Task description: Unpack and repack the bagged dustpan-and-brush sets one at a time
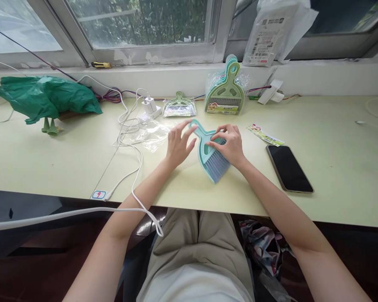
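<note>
In the head view, the right hand (pixel 229 144) is pinching a brush (pixel 218 164) between thumb and fingers, its soft grey-blue bristles fanning out below the grip. The smooth mint dustpan (pixel 200 131) is lying under the brush on the pale, matte table (pixel 343 167), its tapered neck pointing up and left from the grip. The left hand (pixel 179 146) is curving loosely around the looped handle end, though whether its fingertips are touching is hard to tell. Crinkled clear film (pixel 156 136) is lying left of both hands; a glossy, rectangular phone (pixel 290 169) is resting right of the grip.
</note>
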### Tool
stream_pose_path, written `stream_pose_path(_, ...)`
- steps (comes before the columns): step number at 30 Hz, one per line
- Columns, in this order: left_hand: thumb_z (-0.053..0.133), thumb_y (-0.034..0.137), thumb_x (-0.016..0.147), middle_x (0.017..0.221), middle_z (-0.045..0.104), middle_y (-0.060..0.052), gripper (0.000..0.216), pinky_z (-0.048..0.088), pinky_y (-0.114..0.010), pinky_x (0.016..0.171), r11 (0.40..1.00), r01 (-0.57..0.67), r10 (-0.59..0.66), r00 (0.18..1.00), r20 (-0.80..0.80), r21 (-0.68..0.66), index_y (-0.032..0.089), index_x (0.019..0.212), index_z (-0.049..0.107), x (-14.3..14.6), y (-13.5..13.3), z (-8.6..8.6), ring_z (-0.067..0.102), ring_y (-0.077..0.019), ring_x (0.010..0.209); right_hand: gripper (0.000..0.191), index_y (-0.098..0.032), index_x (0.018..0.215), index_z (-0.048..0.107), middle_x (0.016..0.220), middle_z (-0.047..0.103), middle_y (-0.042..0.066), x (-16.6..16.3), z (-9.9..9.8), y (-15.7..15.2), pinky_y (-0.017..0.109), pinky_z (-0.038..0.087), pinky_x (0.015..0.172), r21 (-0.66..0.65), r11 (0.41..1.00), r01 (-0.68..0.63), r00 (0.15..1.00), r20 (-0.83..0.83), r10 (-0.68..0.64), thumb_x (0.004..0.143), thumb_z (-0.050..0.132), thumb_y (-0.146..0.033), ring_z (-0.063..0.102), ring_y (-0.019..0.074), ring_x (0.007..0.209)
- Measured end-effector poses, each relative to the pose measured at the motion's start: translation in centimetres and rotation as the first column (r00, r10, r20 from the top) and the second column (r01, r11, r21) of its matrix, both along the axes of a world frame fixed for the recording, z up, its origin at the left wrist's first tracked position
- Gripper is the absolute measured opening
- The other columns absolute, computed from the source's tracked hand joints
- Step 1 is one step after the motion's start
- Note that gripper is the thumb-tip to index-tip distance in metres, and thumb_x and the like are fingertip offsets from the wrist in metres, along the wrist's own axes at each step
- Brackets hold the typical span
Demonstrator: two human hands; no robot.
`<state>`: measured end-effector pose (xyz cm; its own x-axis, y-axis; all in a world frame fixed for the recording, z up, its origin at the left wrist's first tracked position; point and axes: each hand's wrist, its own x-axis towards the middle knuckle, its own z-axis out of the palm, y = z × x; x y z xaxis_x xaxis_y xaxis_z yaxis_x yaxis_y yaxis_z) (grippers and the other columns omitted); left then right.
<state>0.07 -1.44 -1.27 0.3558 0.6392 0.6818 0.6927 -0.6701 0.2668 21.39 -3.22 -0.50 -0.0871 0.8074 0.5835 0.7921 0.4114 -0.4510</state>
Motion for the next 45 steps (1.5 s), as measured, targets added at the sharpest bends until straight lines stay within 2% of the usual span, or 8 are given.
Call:
stream_pose_path(3,0.038,0.041,0.097,0.135,0.054,-0.014,0.044,0.047,-0.040,0.096,0.955,0.166,-0.090,0.951,0.295,-0.244,0.023,0.136,0.044,0.6,0.1,0.2,0.055,-0.0222,0.119,0.024,-0.024,0.076,0.071,0.106,0.057,0.010,-0.4,0.1,-0.4,0.050,0.038,0.094,0.027,0.996,0.087,0.996,-0.023,-0.087,0.084,0.063,-0.045,0.048,0.0301,0.101)
stream_pose_path(7,0.035,0.050,0.095,0.119,0.064,-0.012,0.050,0.051,-0.032,0.082,0.656,0.488,-0.205,0.849,0.487,-0.576,0.017,0.127,0.053,1.2,0.5,0.1,0.063,-0.0195,0.101,0.026,-0.024,0.075,0.068,0.108,0.054,0.010,-0.3,-0.6,-0.2,0.050,0.037,0.092,0.047,0.989,0.139,0.990,0.016,-0.140,0.085,0.060,-0.046,0.046,0.0308,0.102)
stream_pose_path(13,0.064,0.043,0.081,0.113,0.067,-0.011,0.055,0.052,-0.031,0.076,0.402,0.624,-0.188,0.772,0.607,-0.669,0.016,0.129,0.054,1.4,0.5,-0.2,0.065,-0.0220,0.098,0.029,-0.023,0.073,0.065,0.107,0.058,0.010,-0.2,-1.2,0.2,0.048,0.038,0.091,0.028,0.989,0.146,0.989,0.024,-0.147,0.088,0.056,-0.046,0.049,0.0300,0.102)
stream_pose_path(20,0.058,0.038,0.085,0.107,0.069,-0.009,0.063,0.054,-0.033,0.073,0.430,0.503,-0.035,0.839,0.542,-0.750,0.021,0.142,0.037,0.6,1.2,-0.7,0.067,-0.0200,0.091,0.031,-0.020,0.114,0.059,0.112,0.064,0.012,4.0,-1.8,2.6,0.048,0.040,0.096,-0.039,0.949,0.312,0.942,-0.122,-0.314,0.092,0.042,-0.033,0.056,0.0279,0.103)
stream_pose_path(27,0.066,0.035,0.076,0.122,0.064,-0.012,0.054,0.055,-0.035,0.084,0.536,0.455,-0.070,0.863,0.500,-0.711,0.017,0.125,0.054,0.0,1.8,-0.7,0.063,-0.0247,0.109,0.064,-0.011,0.143,0.037,0.154,0.030,0.023,9.3,-5.0,4.9,0.069,0.017,0.108,-0.392,0.716,0.578,0.812,0.182,-0.555,0.088,0.050,-0.039,0.019,0.0402,0.145)
stream_pose_path(35,0.080,0.029,0.059,0.106,0.068,-0.008,0.049,0.051,-0.037,0.090,0.458,0.552,0.164,0.718,0.677,-0.696,0.014,0.103,0.063,-0.5,2.3,-0.7,0.064,-0.0245,0.101,0.039,-0.019,0.120,0.066,0.139,0.057,0.010,7.2,-4.8,4.6,0.051,0.025,0.115,-0.355,0.929,0.103,0.992,0.110,-0.068,0.091,0.044,-0.033,0.048,0.0257,0.132)
stream_pose_path(41,0.074,0.017,0.060,0.100,0.068,-0.001,0.049,0.054,-0.033,0.086,0.412,0.684,0.339,0.498,0.798,-0.602,0.022,0.107,0.061,-0.6,2.4,-0.5,0.066,-0.0183,0.093,0.039,-0.016,0.116,0.067,0.119,0.069,0.012,5.8,-4.4,4.1,0.039,0.045,0.101,-0.272,0.956,0.107,0.994,0.015,-0.106,0.090,0.046,-0.036,0.062,0.0241,0.111)
stream_pose_path(45,0.070,0.014,0.062,0.099,0.069,0.000,0.050,0.057,-0.031,0.080,0.417,0.714,0.422,0.396,0.815,-0.563,0.025,0.111,0.062,-0.6,2.4,-0.3,0.067,-0.0176,0.090,0.061,-0.006,0.141,0.044,0.151,0.038,0.022,5.8,-5.3,4.3,0.060,0.018,0.115,-0.299,0.910,0.288,0.950,0.210,-0.232,0.092,0.043,-0.043,0.029,0.0352,0.143)
